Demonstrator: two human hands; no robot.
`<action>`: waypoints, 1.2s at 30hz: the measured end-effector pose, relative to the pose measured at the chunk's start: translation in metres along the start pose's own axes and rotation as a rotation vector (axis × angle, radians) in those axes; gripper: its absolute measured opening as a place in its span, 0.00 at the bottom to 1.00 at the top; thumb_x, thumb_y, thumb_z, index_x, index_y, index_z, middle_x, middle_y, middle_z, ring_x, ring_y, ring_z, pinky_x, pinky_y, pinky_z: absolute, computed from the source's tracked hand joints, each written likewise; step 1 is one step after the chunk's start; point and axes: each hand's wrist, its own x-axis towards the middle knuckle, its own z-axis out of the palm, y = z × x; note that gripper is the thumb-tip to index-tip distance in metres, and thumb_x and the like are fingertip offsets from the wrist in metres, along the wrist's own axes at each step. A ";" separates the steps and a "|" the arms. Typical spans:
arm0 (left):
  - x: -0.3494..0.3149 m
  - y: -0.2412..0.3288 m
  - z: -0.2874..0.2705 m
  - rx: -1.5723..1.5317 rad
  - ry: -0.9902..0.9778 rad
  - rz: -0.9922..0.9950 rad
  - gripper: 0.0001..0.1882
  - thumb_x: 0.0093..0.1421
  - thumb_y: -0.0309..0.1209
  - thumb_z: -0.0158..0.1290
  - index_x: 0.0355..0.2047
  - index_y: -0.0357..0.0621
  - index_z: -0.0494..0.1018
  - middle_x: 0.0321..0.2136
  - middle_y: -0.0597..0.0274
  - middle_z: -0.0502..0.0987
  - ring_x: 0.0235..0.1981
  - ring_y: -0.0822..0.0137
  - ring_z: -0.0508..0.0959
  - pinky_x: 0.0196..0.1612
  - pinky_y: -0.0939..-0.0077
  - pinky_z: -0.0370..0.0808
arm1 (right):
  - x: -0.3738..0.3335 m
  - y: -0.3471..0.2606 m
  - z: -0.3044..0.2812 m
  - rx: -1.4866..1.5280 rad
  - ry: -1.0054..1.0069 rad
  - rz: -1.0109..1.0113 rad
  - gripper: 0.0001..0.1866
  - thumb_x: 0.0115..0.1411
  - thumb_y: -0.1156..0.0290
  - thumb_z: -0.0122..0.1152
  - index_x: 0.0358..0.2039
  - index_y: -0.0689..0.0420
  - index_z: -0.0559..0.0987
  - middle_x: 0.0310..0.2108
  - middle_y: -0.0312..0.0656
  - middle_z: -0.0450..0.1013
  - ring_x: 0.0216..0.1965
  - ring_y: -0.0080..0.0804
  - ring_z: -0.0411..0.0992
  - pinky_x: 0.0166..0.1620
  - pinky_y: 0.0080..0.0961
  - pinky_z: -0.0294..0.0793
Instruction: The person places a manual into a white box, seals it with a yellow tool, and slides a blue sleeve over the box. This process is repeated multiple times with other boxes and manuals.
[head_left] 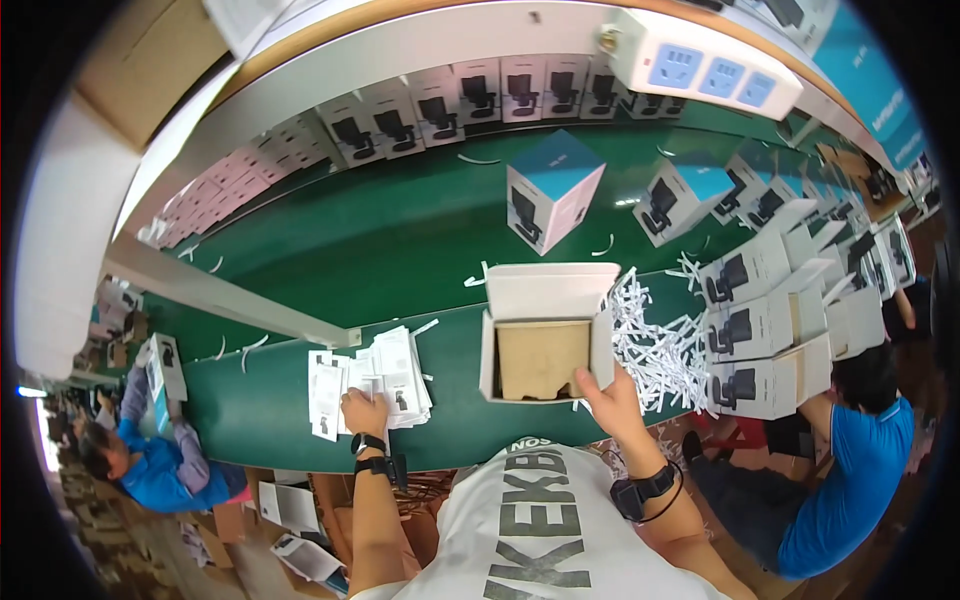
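Note:
An open white carton (553,284) stands in front of me with its lid flap folded back and a brown cardboard insert (545,358) inside. My right hand (612,402) grips its near right corner, thumb over the rim. To the left, overlapping stacks of white printed leaflets (405,385) lie on the green table. My left hand (365,411) rests on them with its fingers curled, pinching a leaflet (366,385). Beside the carton's right wall spreads a heap of white shredded paper (655,345).
Open white boxes (740,330) are stacked at the right, near a person in blue (850,480). Closed blue-topped boxes (556,190) stand on the green conveyor (400,215) beyond. A slanted metal post (240,290) crosses at left; a power strip (705,65) hangs above. Another person (175,470) works far left.

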 end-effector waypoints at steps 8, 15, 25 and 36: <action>-0.041 0.093 -0.097 -1.502 0.000 0.145 0.25 0.58 0.24 0.48 0.57 0.43 0.60 0.50 0.43 0.74 0.50 0.52 0.78 0.63 0.52 0.72 | -0.036 0.032 -0.033 0.288 -0.083 0.222 0.16 0.65 0.68 0.69 0.50 0.58 0.77 0.33 0.28 0.74 0.32 0.12 0.67 0.34 0.14 0.68; -0.116 0.212 -0.196 -1.442 -0.139 1.117 0.32 0.55 0.26 0.55 0.62 0.43 0.62 0.57 0.40 0.68 0.55 0.46 0.75 0.66 0.40 0.68 | -0.046 0.056 -0.006 0.329 -0.112 0.423 0.12 0.67 0.68 0.67 0.49 0.57 0.78 0.31 0.28 0.74 0.29 0.13 0.68 0.31 0.13 0.66; -0.119 0.217 -0.135 -0.771 -0.080 1.012 0.35 0.56 0.27 0.58 0.66 0.35 0.66 0.65 0.35 0.66 0.64 0.35 0.68 0.68 0.48 0.64 | -0.024 0.014 -0.027 0.346 0.046 0.296 0.09 0.69 0.68 0.64 0.46 0.57 0.79 0.29 0.28 0.73 0.27 0.13 0.67 0.31 0.14 0.66; -0.152 0.242 -0.075 -0.125 -0.098 1.262 0.54 0.56 0.53 0.66 0.71 0.31 0.57 0.72 0.33 0.56 0.73 0.37 0.58 0.74 0.47 0.55 | 0.010 -0.012 -0.008 0.073 0.065 -0.156 0.09 0.64 0.72 0.67 0.44 0.58 0.82 0.32 0.37 0.75 0.34 0.25 0.73 0.39 0.22 0.71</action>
